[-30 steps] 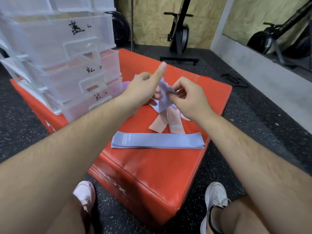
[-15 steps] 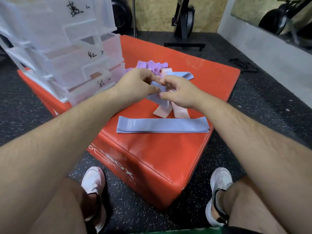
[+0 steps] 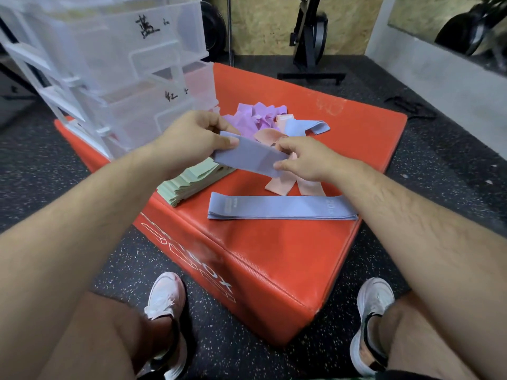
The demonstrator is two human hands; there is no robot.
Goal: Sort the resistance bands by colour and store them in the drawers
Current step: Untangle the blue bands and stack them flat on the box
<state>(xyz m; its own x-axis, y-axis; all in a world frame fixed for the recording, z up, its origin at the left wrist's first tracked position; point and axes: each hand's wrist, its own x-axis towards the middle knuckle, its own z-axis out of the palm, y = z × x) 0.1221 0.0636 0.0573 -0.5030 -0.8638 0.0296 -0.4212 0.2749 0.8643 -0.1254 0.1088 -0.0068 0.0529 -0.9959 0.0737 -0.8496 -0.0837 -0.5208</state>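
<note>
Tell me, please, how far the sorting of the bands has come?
Done: the green bands lie stacked, and a flat blue band lies at the front. In hand: the left hand and right hand hold a second blue band between them. Left: the purple heap, the pink bands and a third blue band lie mixed; whether the drawers hold any bands cannot be told.

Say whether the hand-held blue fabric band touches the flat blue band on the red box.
Apart. Head view shows red box surface between held blue fabric band and flat blue fabric band.
</note>
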